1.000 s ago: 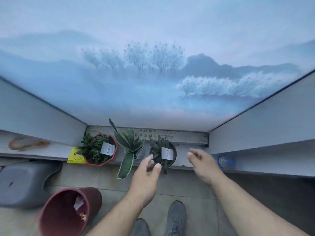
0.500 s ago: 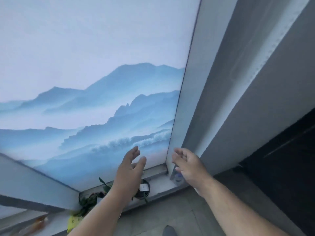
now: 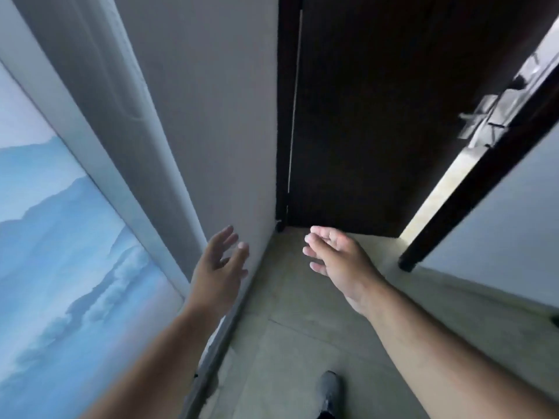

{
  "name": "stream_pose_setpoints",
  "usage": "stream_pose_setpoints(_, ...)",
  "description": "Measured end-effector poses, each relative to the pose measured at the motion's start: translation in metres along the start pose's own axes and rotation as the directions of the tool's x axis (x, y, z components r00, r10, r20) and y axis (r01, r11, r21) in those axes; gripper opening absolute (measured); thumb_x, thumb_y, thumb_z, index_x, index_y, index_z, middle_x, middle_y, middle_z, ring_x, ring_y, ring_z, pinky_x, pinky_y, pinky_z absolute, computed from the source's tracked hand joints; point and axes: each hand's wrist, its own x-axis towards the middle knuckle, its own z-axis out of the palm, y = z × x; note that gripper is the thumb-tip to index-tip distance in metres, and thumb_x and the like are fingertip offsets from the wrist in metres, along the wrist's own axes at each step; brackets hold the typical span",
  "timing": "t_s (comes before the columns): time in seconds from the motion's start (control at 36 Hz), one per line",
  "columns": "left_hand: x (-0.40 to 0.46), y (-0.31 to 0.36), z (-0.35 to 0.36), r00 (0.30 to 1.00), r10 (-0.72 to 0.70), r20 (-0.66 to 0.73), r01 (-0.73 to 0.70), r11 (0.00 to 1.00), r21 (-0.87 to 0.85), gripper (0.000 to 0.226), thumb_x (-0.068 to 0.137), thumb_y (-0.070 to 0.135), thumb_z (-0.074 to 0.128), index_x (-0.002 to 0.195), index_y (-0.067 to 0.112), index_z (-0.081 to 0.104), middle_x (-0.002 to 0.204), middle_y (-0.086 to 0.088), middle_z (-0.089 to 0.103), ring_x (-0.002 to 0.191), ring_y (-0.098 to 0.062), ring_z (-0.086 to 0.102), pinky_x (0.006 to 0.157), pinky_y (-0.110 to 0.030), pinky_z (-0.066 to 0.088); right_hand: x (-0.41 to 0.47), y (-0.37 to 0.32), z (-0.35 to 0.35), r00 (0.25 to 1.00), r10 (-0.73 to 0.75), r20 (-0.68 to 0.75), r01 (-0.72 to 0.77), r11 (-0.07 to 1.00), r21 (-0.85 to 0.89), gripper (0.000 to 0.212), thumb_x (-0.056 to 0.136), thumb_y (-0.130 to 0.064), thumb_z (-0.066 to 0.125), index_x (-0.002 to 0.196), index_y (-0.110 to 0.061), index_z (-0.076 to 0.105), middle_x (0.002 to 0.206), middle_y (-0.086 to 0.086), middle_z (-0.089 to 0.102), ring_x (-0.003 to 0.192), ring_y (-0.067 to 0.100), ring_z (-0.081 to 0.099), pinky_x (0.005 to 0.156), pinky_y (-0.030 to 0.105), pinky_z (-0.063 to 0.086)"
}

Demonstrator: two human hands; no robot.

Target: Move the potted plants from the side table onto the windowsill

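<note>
No potted plant, side table or windowsill shows in the head view now. My left hand is raised in front of the grey wall, fingers spread, holding nothing. My right hand hovers over the tiled floor to its right, fingers loosely apart and empty. Both forearms reach forward from the bottom of the view.
A window with a blue mountain-scene blind fills the left side. A grey wall runs ahead to a dark wooden door, ajar at the right with its metal latch showing. Tiled floor lies below; my grey shoe is at the bottom.
My view has swung right, away from the sill with the potted plants, which have dropped out of sight. The dark door has come into view. Both hands stay raised and empty.
</note>
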Motion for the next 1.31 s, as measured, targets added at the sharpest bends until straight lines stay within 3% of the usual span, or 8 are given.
stream_pose_setpoints(0.17,-0.024,0.010,0.100,0.962,0.043,0.271,-0.046,0.999,0.005,0.038,0.096,0.024,0.062,0.129,0.040,0.054,0.138,0.005,0.059,0.119,-0.017,0.064,0.094,-0.044,0.056,-0.047,0.009,-0.103,0.960,-0.017,-0.279,0.039,0.997,0.073,0.044,0.102,-0.031,0.059,0.142,-0.017,0.054,0.127,-0.003,0.067,0.112,0.007,0.068,0.101,0.040,0.056)
stream_pose_setpoints(0.33,-0.072,0.020,0.211,0.851,0.098,0.516,-0.147,0.988,0.055,0.047,0.098,0.028,0.059,0.143,0.032,0.045,0.138,0.008,0.055,0.121,-0.007,0.060,0.092,-0.036,0.057,-0.106,0.026,-0.206,0.862,0.004,-0.507,0.103,0.978,0.182,0.037,0.100,-0.030,0.062,0.136,-0.017,0.057,0.126,-0.001,0.068,0.112,0.010,0.070,0.100,0.041,0.056)
stream_pose_setpoints(0.53,-0.151,0.016,0.347,0.709,0.116,0.695,-0.226,0.972,0.068,0.037,0.097,0.032,0.059,0.129,0.045,0.046,0.132,0.014,0.058,0.108,-0.009,0.067,0.093,-0.042,0.058,-0.192,0.058,-0.328,0.729,0.038,-0.684,0.185,0.950,0.250,0.027,0.099,-0.026,0.063,0.126,-0.022,0.060,0.115,-0.007,0.071,0.108,0.010,0.071,0.102,0.043,0.055)
stream_pose_setpoints(0.61,-0.199,0.014,0.406,0.662,0.101,0.743,-0.213,0.975,0.057,0.033,0.098,0.028,0.059,0.124,0.043,0.047,0.125,0.015,0.059,0.108,-0.013,0.068,0.091,-0.043,0.059,-0.233,0.076,-0.385,0.673,0.044,-0.738,0.220,0.941,0.257,0.018,0.099,-0.027,0.063,0.117,-0.027,0.061,0.117,-0.006,0.070,0.110,0.012,0.070,0.102,0.045,0.055)
stream_pose_setpoints(0.89,-0.370,-0.004,0.594,0.430,0.075,0.900,-0.231,0.972,0.030,0.037,0.096,0.035,0.062,0.129,0.045,0.050,0.132,0.012,0.059,0.108,-0.011,0.069,0.092,-0.044,0.059,-0.387,0.136,-0.568,0.442,0.111,-0.890,0.307,0.913,0.267,0.038,0.099,-0.029,0.063,0.135,-0.017,0.057,0.127,0.001,0.067,0.116,0.014,0.068,0.105,0.046,0.053)
stream_pose_setpoints(1.0,-0.418,-0.005,0.648,0.344,0.060,0.937,-0.310,0.949,0.053,0.043,0.094,0.042,0.060,0.136,0.042,0.047,0.139,0.008,0.056,0.111,-0.013,0.067,0.091,-0.044,0.060,-0.430,0.152,-0.618,0.358,0.135,-0.924,0.324,0.910,0.259,0.041,0.100,-0.030,0.062,0.139,-0.015,0.055,0.124,-0.002,0.069,0.113,0.011,0.069,0.102,0.042,0.055)
stream_pose_setpoints(1.17,-0.451,-0.014,0.719,0.282,0.035,0.959,-0.356,0.932,0.071,0.044,0.094,0.044,0.059,0.136,0.042,0.046,0.141,0.009,0.054,0.113,-0.016,0.066,0.090,-0.043,0.060,-0.454,0.176,-0.674,0.307,0.176,-0.935,0.313,0.910,0.273,0.045,0.099,-0.034,0.062,0.141,-0.018,0.054,0.125,-0.005,0.067,0.115,0.010,0.068,0.104,0.041,0.054)
stream_pose_setpoints(1.31,-0.460,-0.025,0.786,0.270,0.021,0.963,-0.292,0.955,0.061,0.033,0.096,0.037,0.060,0.128,0.043,0.051,0.132,0.012,0.058,0.111,-0.014,0.067,0.087,-0.039,0.060,-0.455,0.190,-0.727,0.268,0.199,-0.943,0.268,0.924,0.271,0.044,0.099,-0.038,0.061,0.140,-0.022,0.054,0.132,-0.004,0.066,0.116,0.011,0.068,0.104,0.041,0.055)
